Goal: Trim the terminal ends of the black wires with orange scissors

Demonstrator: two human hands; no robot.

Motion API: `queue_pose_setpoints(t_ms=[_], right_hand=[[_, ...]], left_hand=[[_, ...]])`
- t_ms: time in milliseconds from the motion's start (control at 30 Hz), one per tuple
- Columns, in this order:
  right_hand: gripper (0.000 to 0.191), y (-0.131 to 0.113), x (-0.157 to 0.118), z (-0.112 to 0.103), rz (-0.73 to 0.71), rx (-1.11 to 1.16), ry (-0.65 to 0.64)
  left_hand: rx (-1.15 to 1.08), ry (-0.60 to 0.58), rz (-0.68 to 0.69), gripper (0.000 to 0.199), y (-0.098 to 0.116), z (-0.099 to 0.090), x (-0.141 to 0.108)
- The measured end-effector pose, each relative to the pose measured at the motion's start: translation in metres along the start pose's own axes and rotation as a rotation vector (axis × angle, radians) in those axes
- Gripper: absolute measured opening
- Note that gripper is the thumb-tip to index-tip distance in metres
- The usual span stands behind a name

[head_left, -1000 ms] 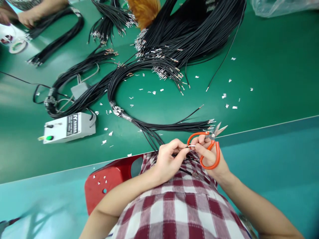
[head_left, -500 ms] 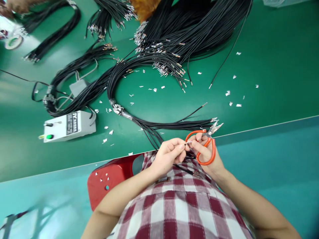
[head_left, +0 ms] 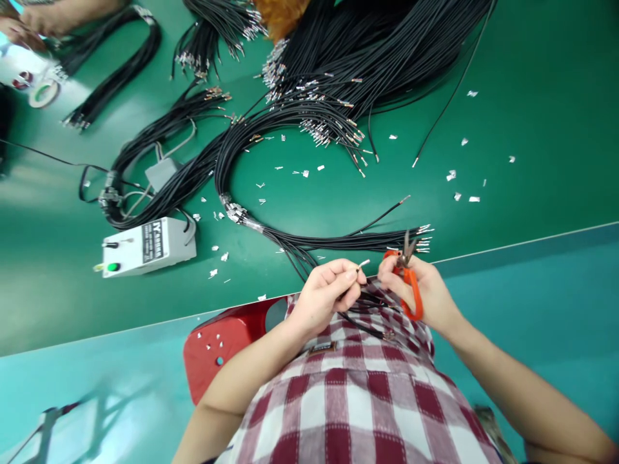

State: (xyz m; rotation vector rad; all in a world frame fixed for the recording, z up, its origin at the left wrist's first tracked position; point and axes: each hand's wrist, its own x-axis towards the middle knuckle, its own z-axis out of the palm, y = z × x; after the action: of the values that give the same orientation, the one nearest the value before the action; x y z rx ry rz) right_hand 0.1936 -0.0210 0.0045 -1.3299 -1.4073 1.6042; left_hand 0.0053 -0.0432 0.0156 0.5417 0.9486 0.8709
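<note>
Near the table's front edge, my left hand (head_left: 331, 291) pinches the end of a black cable, and a pale stripped tip (head_left: 363, 263) sticks up past the fingertips. To its right, apart from it, my right hand (head_left: 428, 290) holds scissors (head_left: 414, 295) with orange handles, the blades pointing up and slightly parted. Just beyond both hands lies a bundle of black cables (head_left: 338, 243) with bare ends at the right. It curves back to the left through a wrapped, silvery section (head_left: 236, 212). Other black cables hang over the lap.
Larger black cable piles (head_left: 387, 58) lie at the back. A white box with a green button (head_left: 155, 248) and a tape roll (head_left: 44, 94) are on the left. White scraps dot the green table. A red stool (head_left: 213, 361) stands below; another person's hands (head_left: 43, 19) are top left.
My right hand has drawn away from my left to the right, and the scissors have turned more upright. The pale cable tip now shows free above my left fingers. The view has shifted slightly.
</note>
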Motion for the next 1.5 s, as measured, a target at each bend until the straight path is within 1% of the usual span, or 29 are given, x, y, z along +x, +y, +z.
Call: queue_pose_setpoints(t_ms=[33, 100, 133, 200, 267, 400, 567, 667, 867, 1067, 1200, 1267, 1400, 1500], right_hand=[[0.029, -0.003, -0.002, -0.008, -0.008, -0.173, -0.064], [0.031, -0.009, -0.006, -0.021, -0.028, -0.494, -0.117], [0.032, -0.011, -0.008, -0.026, -0.025, -0.607, -0.153], [0.034, -0.014, -0.01, -0.029, -0.008, -0.712, -0.227], [0.036, -0.017, -0.008, -0.027, 0.028, -0.713, -0.307], [0.045, -0.024, 0.002, -0.021, 0.138, -0.65, -0.422], [0.046, -0.025, 0.013, -0.023, 0.236, -0.43, -0.589], [0.046, -0.023, 0.016, -0.027, 0.267, -0.382, -0.644], [0.05, -0.023, 0.018, -0.028, 0.293, -0.401, -0.661], [0.048, -0.022, 0.019, -0.028, 0.286, -0.271, -0.707], [0.049, -0.019, 0.018, -0.027, 0.295, -0.271, -0.711], [0.051, -0.019, 0.017, -0.027, 0.292, -0.326, -0.674], [0.052, -0.023, 0.013, -0.026, 0.258, -0.569, -0.539], [0.051, -0.028, 0.012, -0.025, 0.235, -0.659, -0.522]], left_hand=[[-0.006, 0.011, 0.006, 0.034, 0.001, 0.0, 0.0], [-0.014, 0.024, 0.02, 0.032, 0.002, 0.001, 0.0], [-0.015, 0.028, 0.026, 0.032, 0.002, 0.001, 0.001], [-0.001, 0.037, 0.03, 0.032, 0.001, 0.003, 0.001], [0.027, 0.042, 0.028, 0.031, 0.0, 0.004, 0.001], [0.082, 0.041, 0.036, 0.029, -0.001, 0.005, 0.001], [0.116, 0.03, 0.031, 0.029, 0.0, 0.003, 0.0], [0.124, 0.022, 0.014, 0.029, 0.001, 0.003, 0.0], [0.137, 0.01, -0.009, 0.029, 0.002, 0.002, 0.001], [0.127, -0.009, -0.011, 0.029, 0.002, 0.002, 0.002], [0.121, -0.011, -0.017, 0.028, 0.001, 0.001, 0.002], [0.119, -0.01, -0.019, 0.028, 0.001, 0.001, 0.002], [0.123, 0.004, -0.013, 0.027, 0.0, 0.002, 0.002], [0.141, 0.008, -0.005, 0.027, 0.0, 0.003, 0.001]])
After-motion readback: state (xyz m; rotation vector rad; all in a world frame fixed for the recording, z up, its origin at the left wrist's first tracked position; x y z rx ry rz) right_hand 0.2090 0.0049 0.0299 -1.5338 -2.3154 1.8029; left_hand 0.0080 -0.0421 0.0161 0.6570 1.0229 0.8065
